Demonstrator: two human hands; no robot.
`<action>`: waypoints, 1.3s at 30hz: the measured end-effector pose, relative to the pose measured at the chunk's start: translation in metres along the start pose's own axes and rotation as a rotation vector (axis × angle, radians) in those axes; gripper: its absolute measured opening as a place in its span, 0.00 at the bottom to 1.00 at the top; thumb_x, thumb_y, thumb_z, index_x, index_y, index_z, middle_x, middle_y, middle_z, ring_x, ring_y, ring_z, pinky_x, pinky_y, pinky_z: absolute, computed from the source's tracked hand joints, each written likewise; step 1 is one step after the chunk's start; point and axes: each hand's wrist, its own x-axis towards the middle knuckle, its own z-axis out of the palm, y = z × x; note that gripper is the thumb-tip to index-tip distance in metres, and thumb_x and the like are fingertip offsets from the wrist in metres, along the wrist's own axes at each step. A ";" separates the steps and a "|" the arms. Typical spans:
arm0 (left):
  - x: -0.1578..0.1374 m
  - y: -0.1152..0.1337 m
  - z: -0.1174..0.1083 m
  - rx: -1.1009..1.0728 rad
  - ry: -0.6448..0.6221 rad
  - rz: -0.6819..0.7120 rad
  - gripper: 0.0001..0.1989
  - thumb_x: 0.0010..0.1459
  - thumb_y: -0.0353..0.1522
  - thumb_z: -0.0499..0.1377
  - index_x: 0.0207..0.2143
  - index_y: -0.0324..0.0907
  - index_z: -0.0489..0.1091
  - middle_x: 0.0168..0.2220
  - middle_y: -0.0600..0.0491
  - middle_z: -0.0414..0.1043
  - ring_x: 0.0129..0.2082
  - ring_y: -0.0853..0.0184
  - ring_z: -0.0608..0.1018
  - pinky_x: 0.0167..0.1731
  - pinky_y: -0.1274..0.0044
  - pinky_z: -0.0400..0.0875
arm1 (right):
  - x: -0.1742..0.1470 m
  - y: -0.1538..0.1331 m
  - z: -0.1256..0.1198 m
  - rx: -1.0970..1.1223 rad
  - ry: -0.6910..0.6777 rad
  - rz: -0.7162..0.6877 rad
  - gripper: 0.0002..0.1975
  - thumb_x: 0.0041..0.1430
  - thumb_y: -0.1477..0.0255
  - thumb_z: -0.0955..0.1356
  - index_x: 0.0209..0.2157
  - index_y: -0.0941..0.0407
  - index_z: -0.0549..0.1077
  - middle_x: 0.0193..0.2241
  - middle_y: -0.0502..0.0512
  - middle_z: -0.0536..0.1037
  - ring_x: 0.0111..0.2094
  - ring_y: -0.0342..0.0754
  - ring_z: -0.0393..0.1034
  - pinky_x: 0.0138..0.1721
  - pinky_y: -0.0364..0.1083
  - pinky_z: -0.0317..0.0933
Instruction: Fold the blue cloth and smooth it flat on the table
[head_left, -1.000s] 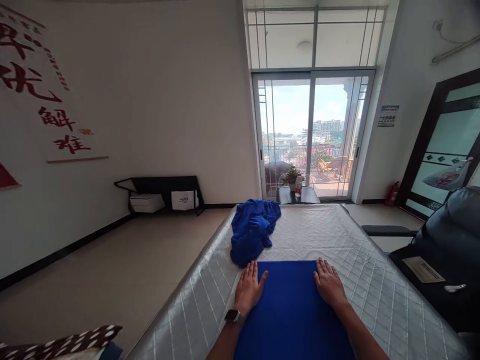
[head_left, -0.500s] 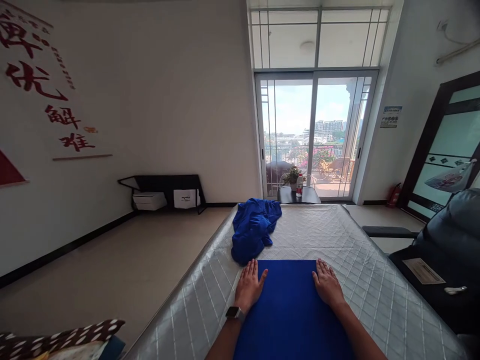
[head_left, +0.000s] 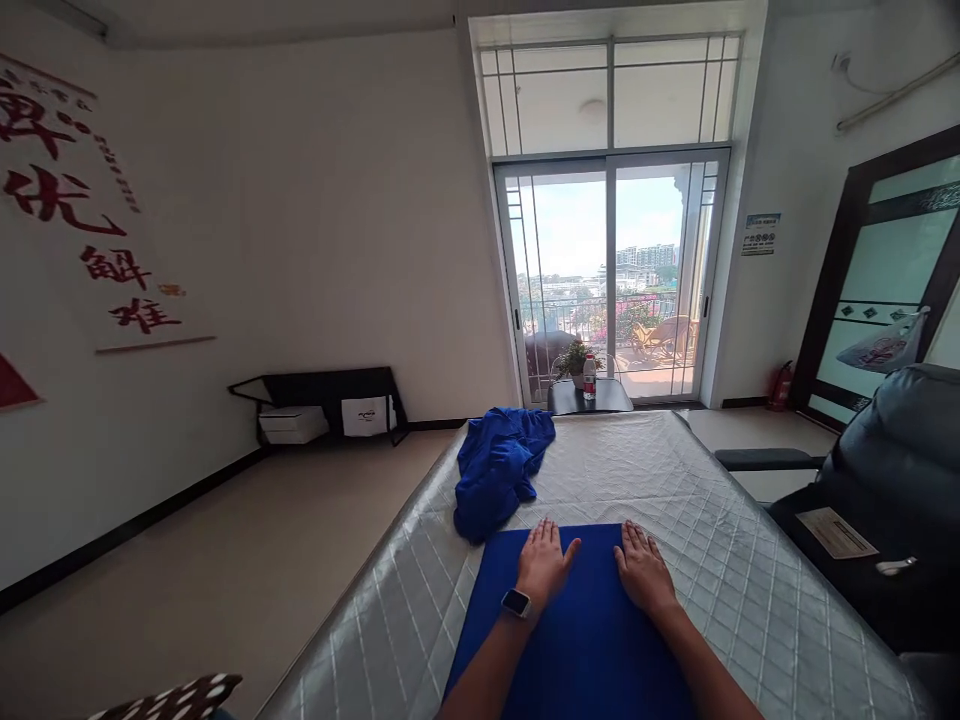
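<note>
A black table before the sliding glass door bears a potted plant and a bottle. Left of that door stands a low black rack; farther left hangs a red-lettered scroll. To its right are a wall notice, a fire extinguisher and, farther right, a hanging plastic bag.

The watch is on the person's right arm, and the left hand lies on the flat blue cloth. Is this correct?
The side is wrong: the head view shows the watch on the left arm. The left hand does lie on the flat blue cloth.
</note>
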 end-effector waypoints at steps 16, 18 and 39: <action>-0.008 0.028 0.021 -0.094 -0.030 0.088 0.37 0.68 0.50 0.31 0.67 0.35 0.54 0.67 0.43 0.54 0.68 0.58 0.54 0.65 0.63 0.52 | 0.001 0.001 0.001 -0.010 0.004 -0.012 0.32 0.67 0.64 0.51 0.68 0.63 0.47 0.69 0.58 0.47 0.69 0.50 0.38 0.67 0.53 0.33; -0.014 -0.002 0.019 -0.060 -0.028 0.030 0.39 0.68 0.51 0.31 0.67 0.34 0.54 0.67 0.42 0.54 0.68 0.58 0.55 0.65 0.64 0.52 | 0.001 0.001 0.001 -0.005 0.005 -0.013 0.32 0.67 0.65 0.50 0.68 0.63 0.47 0.69 0.57 0.47 0.69 0.49 0.38 0.67 0.52 0.32; -0.039 -0.100 0.014 -0.027 0.063 -0.168 0.38 0.68 0.50 0.36 0.66 0.30 0.54 0.67 0.37 0.53 0.67 0.55 0.57 0.63 0.64 0.53 | 0.001 -0.001 0.000 -0.049 0.000 -0.006 0.32 0.67 0.63 0.49 0.69 0.62 0.47 0.69 0.55 0.46 0.69 0.48 0.37 0.67 0.51 0.32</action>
